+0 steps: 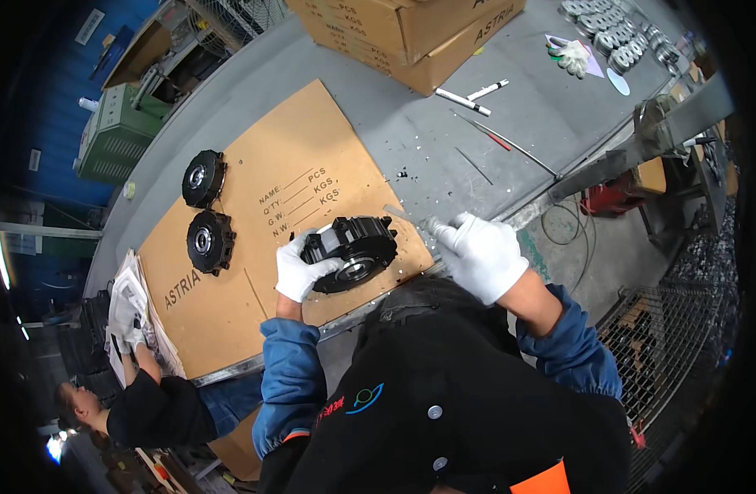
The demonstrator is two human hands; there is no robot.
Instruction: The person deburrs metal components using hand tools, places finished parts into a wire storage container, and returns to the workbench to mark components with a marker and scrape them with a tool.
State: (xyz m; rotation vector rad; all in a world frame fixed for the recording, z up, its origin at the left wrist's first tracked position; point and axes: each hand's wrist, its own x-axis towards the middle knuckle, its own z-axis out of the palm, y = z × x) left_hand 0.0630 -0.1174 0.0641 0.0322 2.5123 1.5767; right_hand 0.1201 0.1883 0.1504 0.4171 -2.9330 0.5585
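Observation:
My left hand (300, 268), in a white glove, grips a black round machine part (351, 253) with a notched rim and a metal ring in its centre. The part is held tilted above the cardboard sheet near the table's front edge. My right hand (481, 257), also gloved in white, is closed on a thin flat grey metal tool (403, 213). That tool points left toward the part's rim; the frame does not show clearly whether they touch. Two similar black parts, one farther back (204, 179) and one nearer (210, 241), rest at the sheet's left.
The cardboard sheet (312, 123) covers much of the grey table (378, 115). Markers (463, 102), a red-handled tool (498, 142) and a long rod (522, 153) lie right. Cartons (419, 49) stand behind. Metal rings (612, 37) sit far right. A co-worker (164, 407) handles papers at left.

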